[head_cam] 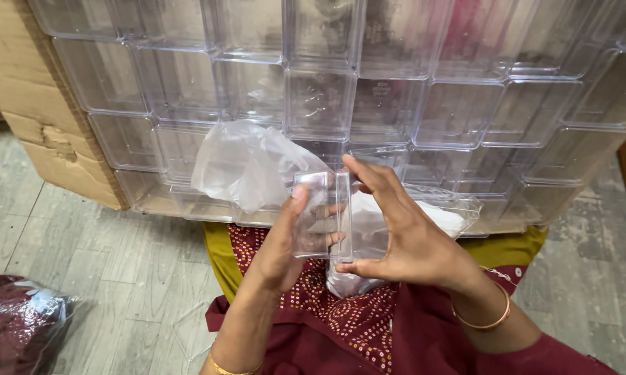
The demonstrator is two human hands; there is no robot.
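Note:
Both hands hold a small clear plastic box above my lap. My left hand grips its left side, thumb on the top edge and fingers showing through the clear wall. My right hand pinches the right edge between forefinger at the top and thumb at the bottom. A crumpled thin plastic bag hangs behind the box to the left. A clear tray with white stuffing rests on my lap behind the hands.
A big stack of clear plastic boxes fills a cardboard carton lying on its side in front of me. A dark red bundle wrapped in plastic lies on the grey floor at lower left. My red patterned dress covers my lap.

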